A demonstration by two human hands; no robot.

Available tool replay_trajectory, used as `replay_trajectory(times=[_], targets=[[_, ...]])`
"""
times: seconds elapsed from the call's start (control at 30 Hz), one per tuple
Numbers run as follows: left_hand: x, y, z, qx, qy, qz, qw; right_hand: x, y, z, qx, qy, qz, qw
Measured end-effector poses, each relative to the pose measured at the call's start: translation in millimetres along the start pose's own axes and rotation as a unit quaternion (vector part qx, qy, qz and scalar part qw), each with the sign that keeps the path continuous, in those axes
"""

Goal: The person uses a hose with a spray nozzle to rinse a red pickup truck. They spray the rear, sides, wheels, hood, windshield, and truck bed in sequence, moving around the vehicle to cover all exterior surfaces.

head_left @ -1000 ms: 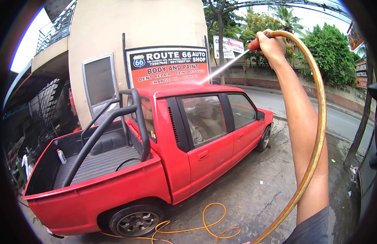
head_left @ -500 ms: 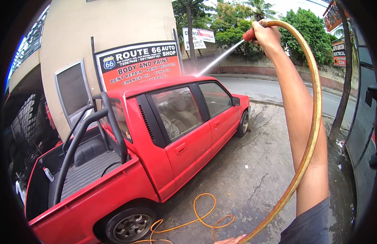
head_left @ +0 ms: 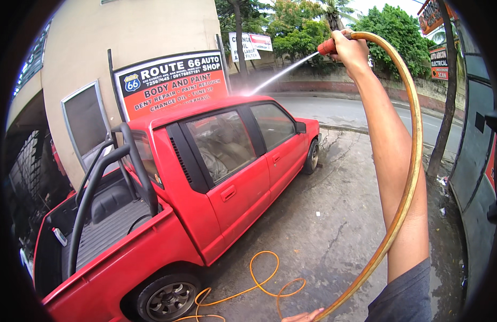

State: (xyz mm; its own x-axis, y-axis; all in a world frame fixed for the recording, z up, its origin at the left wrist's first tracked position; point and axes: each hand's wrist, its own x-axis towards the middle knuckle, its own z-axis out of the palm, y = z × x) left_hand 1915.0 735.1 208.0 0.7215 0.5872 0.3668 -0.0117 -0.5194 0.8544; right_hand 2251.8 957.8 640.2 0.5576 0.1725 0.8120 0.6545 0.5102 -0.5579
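Note:
My right hand (head_left: 351, 52) is raised high on an outstretched arm, closed around the red spray nozzle (head_left: 327, 47) of a yellow-brown hose (head_left: 414, 134). From the nozzle a white water jet (head_left: 286, 73) shoots down to the left and breaks into mist at the roof of a red double-cab pickup truck (head_left: 243, 201). The hose arcs past my right arm to the lower edge. There my left hand (head_left: 304, 316), mostly cut off by the frame, is closed on the hose.
A thin orange hose (head_left: 259, 287) lies looped on the concrete beside the rear wheel (head_left: 170, 300). Black roll bars (head_left: 103, 177) and a small bottle (head_left: 59, 236) are in the truck bed. A signboard (head_left: 173, 83) stands beyond the truck; a metal gate (head_left: 476, 161) is at right.
The truck and surroundings have shifted slightly left in the view. The jet now strikes a little farther left. Both hands keep their holds.

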Motion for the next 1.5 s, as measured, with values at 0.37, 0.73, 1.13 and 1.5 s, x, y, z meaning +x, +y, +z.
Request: replay_trajectory(times=[0.37, 0.73, 1.13, 1.5], targets=[[4.1, 1.6, 8.7, -0.011, 0.015, 0.010, 1.000, 9.2, 8.4, -7.9, 0.016, -0.019, -0.003, 1.000], [6.4, 0.1, 12.1, -0.008, -0.001, 0.028, 1.000, -12.7, -39.0, 8.5, 0.072, -0.076, 0.013, 0.994], [-5.5, -3.3, 15.7, -0.026, 0.046, 0.026, 0.998, -19.1, -35.1, 42.2, 0.017, -0.080, 0.006, 0.997], [-6.1, -1.1, 19.2, -0.021, 0.048, 0.070, 0.996, -19.5, -3.0, -15.6, -0.036, -0.029, 0.047, 0.998]])
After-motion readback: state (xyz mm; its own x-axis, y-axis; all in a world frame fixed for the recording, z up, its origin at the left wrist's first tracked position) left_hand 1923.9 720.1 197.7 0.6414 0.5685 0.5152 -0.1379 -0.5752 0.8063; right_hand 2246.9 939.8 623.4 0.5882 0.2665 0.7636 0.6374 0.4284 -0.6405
